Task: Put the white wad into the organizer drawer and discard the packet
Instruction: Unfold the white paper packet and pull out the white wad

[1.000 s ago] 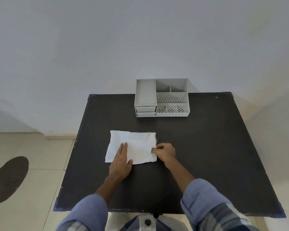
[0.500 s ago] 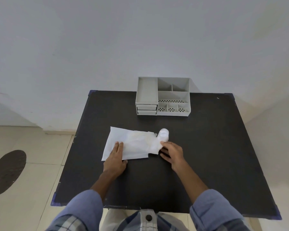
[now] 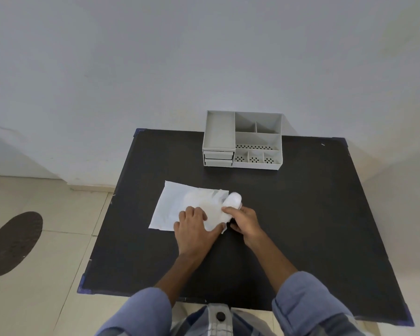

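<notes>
A flat white packet [image 3: 177, 204] lies on the black table [image 3: 301, 226], a little left of its middle. A white wad [image 3: 233, 201] sticks out of the packet's right end. My right hand [image 3: 246, 221] pinches the wad at that end. My left hand [image 3: 194, 226] presses down on the packet's near right part, fingers curled on it. The grey organizer [image 3: 243, 139] stands at the table's far edge, with two shut drawers [image 3: 218, 158] at its front left.
The organizer has open compartments on top, all seemingly bare. A wall rises right behind the table. Tiled floor with a dark oval mat [image 3: 12, 243] lies to the left. The table's near edge is by my body.
The wad has come further out of the packet's right end. My left hand slid right along the packet, close to my right hand. The view shifted slightly.
</notes>
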